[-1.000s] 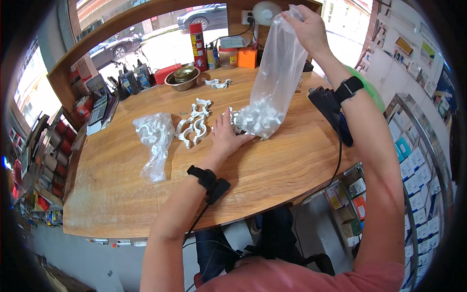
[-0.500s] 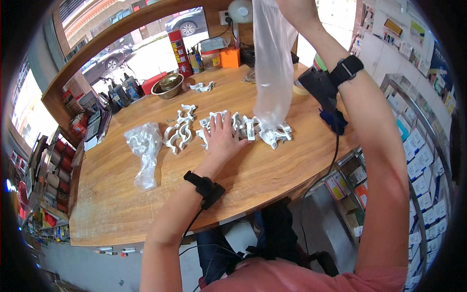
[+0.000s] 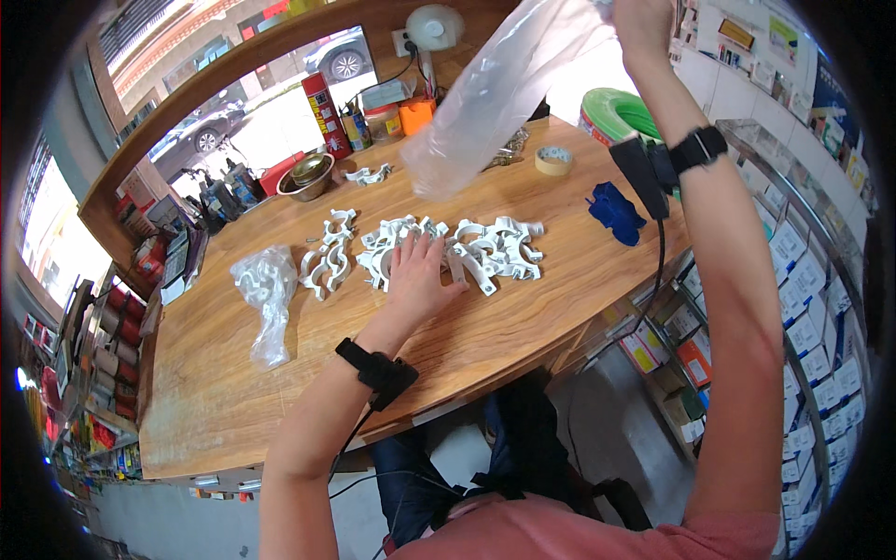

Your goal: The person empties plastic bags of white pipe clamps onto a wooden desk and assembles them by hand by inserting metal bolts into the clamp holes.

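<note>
evidently the right hand (image 3: 644, 33) is closed on the upper end of the bag (image 3: 485, 103), though its fingertips run out of view — the exact pinch cannot be told. the left hand (image 3: 415, 288) lies with fingers loosely spread over the clips (image 3: 504, 247), touching some. the bag should be light, limp and slippery, best taken by its gathered top; its long axis slants from the right hand down to the left, the lower end beyond the clips. those look light, stiff and smooth, easy to take by a curved rim — they lie heaped on the table (image 3: 219, 392), arcs facing various ways, the heap running left to right. farther left sits a small bag (image 3: 271, 303), tail toward the near edge.
</note>
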Demonstrator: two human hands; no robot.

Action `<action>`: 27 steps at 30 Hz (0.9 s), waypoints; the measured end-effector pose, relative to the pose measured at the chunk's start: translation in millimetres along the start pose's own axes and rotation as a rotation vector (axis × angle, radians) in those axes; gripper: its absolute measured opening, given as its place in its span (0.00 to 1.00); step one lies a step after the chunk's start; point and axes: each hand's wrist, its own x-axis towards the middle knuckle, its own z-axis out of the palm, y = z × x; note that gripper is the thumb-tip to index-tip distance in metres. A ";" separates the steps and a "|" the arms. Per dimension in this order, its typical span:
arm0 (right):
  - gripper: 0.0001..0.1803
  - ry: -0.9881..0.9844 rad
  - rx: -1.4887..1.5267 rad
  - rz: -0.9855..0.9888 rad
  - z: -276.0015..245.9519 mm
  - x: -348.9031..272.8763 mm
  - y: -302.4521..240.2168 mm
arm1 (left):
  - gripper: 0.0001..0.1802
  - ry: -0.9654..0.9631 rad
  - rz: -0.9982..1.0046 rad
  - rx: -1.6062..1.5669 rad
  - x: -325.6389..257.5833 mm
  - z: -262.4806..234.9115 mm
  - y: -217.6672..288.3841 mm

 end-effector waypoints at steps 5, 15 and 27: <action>0.15 0.141 0.132 0.292 -27.5 -68.4 -52.5 | 0.38 -0.030 0.043 -0.726 4.8 -32.7 11.9; 0.25 -0.482 -0.044 0.352 -62.1 -227.0 -134.6 | 0.16 0.453 -0.288 -1.959 -6.2 -90.4 12.8; 0.11 -0.390 -0.202 0.481 -143.8 -204.2 -174.1 | 0.20 0.026 -0.043 -1.919 -31.3 -124.5 96.6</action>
